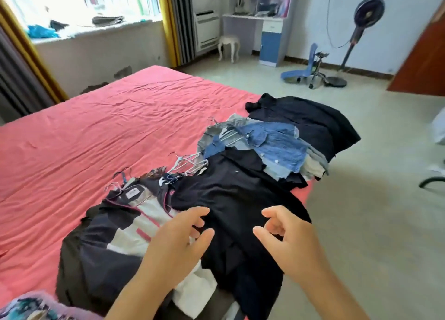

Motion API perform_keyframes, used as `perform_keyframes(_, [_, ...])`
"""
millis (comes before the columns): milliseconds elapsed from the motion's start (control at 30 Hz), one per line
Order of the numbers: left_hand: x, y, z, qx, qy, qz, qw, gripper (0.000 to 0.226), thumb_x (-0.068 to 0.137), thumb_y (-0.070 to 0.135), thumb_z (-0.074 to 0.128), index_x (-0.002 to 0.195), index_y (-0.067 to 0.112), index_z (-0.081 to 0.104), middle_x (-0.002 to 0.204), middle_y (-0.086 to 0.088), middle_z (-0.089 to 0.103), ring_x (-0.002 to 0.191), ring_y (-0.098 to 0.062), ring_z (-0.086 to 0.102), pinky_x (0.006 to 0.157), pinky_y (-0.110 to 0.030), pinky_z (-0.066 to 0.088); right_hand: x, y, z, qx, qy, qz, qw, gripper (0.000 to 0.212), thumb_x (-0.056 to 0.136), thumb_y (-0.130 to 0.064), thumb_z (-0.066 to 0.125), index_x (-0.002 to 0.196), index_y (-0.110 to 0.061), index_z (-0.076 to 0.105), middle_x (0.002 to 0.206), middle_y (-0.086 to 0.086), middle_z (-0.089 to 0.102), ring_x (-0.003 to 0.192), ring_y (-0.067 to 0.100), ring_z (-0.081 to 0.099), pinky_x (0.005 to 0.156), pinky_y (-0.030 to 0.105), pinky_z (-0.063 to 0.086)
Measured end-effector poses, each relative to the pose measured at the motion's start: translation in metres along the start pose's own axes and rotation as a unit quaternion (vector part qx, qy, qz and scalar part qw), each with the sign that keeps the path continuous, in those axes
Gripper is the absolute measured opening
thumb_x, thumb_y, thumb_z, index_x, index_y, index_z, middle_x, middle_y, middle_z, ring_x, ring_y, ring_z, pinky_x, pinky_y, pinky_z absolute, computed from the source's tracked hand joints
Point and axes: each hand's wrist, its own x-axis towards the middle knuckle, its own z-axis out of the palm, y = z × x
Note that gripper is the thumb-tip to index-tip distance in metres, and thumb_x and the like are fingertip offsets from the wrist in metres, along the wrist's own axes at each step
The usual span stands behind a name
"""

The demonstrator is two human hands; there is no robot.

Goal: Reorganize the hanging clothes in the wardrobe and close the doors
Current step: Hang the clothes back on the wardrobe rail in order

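On the bed (101, 127), along its right edge, lies a row of clothes on hangers — the task's garments, out of any wardrobe in view. Both hands hover just above the near end of the row. The left hand (173, 245) reaches forward from the lower middle, palm down, its fingers (195, 213) loosely spread and relaxed, holding nothing, over the seam between a black garment (231, 199) and a dark jacket with grey panels and pink trim (108, 237). The right hand (293, 242) comes in from the lower right, its fingers half-curled yet holding nothing — poised over the black garment. Farther up the bed from the hands lie white hangers (190, 163), a blue denim jacket (272, 146) and another black garment (305, 119). A small white label (133, 194) sits at the jacket's collar; its writing is too blurred to read.
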Motion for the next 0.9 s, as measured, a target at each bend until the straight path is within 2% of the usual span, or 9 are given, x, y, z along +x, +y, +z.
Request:
perform_keyframes(200, [0.088, 0.053, 0.049, -0.007, -0.066, 0.062, 0.996, 0.032, 0.083, 0.032, 0.066, 0.110, 0.046, 0.055, 0.091, 0.020, 0.061, 0.084, 0.003, 0.058, 0.084, -0.031, 0.050, 0.043, 0.047, -0.055, -0.013, 0.092, 0.067, 0.993, 0.028, 0.081, -0.032, 0.069, 0.107, -0.031, 0.059, 0.081, -0.012, 0.061, 0.083, 0.000, 0.058, 0.072, 0.012, 0.041])
perform_keyframes(333, [0.132, 0.086, 0.085, -0.001, -0.112, 0.098, 0.989, 0.036, 0.085, 0.037, 0.062, 0.120, 0.042, 0.053, 0.097, 0.023, 0.058, 0.088, 0.008, 0.055, 0.088, -0.026, 0.048, 0.064, 0.074, -0.089, -0.027, 0.131, 0.103, 0.986, 0.029, 0.080, -0.029, 0.071, 0.108, -0.027, 0.062, 0.080, -0.011, 0.061, 0.084, 0.006, 0.059, 0.080, 0.024, 0.047])
perform_keyframes(533, [0.188, 0.141, 0.132, 0.018, -0.163, 0.142, 0.976, 0.039, 0.087, 0.038, 0.059, 0.125, 0.039, 0.051, 0.097, 0.023, 0.057, 0.088, 0.004, 0.056, 0.086, -0.023, 0.048, 0.101, 0.112, -0.137, -0.025, 0.184, 0.128, 0.974, 0.027, 0.077, -0.025, 0.074, 0.102, -0.023, 0.064, 0.075, -0.009, 0.061, 0.079, 0.013, 0.061, 0.080, 0.031, 0.049])
perform_keyframes(767, [0.277, 0.199, 0.192, 0.036, -0.186, 0.164, 0.968, 0.036, 0.088, 0.039, 0.058, 0.123, 0.038, 0.052, 0.096, 0.023, 0.056, 0.087, 0.002, 0.057, 0.085, -0.022, 0.048, 0.178, 0.170, -0.198, -0.015, 0.183, 0.146, 0.972, 0.028, 0.078, -0.029, 0.073, 0.103, -0.025, 0.062, 0.078, -0.006, 0.062, 0.082, 0.010, 0.060, 0.080, 0.027, 0.048])
perform_keyframes(900, [0.345, 0.234, 0.231, 0.039, -0.193, 0.151, 0.969, 0.027, 0.089, 0.038, 0.056, 0.115, 0.040, 0.052, 0.095, 0.023, 0.056, 0.085, 0.004, 0.056, 0.078, -0.020, 0.048, 0.243, 0.207, -0.240, -0.027, 0.155, 0.156, 0.975, 0.028, 0.079, -0.030, 0.072, 0.104, -0.026, 0.061, 0.079, -0.007, 0.061, 0.082, 0.007, 0.058, 0.078, 0.021, 0.046])
